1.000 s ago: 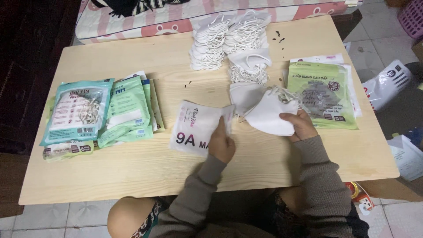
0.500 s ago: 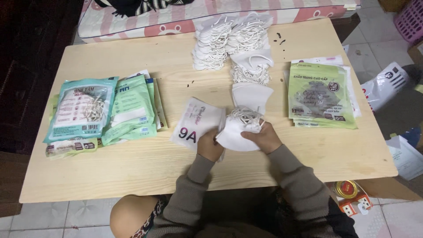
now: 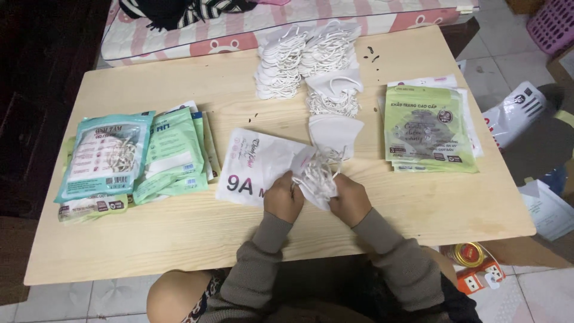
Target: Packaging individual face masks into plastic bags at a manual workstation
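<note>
Both hands have drawn together since a second ago, when the right one held a bundle of masks out to the right; that bundle now sits between them at the mouth of the white pouch.

Going left to right across the pale wooden table (image 3: 149, 239): a stack of teal filled packets (image 3: 107, 158) lies at the left edge, with green filled packets (image 3: 176, 155) fanned just beside it. Next comes the white pouch (image 3: 254, 167), flat on the table, its long axis running left to right with a slight tilt, open end pointing right toward the hands. The left hand (image 3: 284, 197) is clenched on the pouch's open edge. The bundle of white masks (image 3: 317, 173), ear loops bunched uppermost, touches that opening; how far it is inside cannot be told. The right hand (image 3: 350, 200) grasps the bundle from the right. Behind the hands, loose white masks (image 3: 311, 63) lie heaped toward the far edge. A stack of empty green pouches (image 3: 427, 128) lies at the right.
</note>
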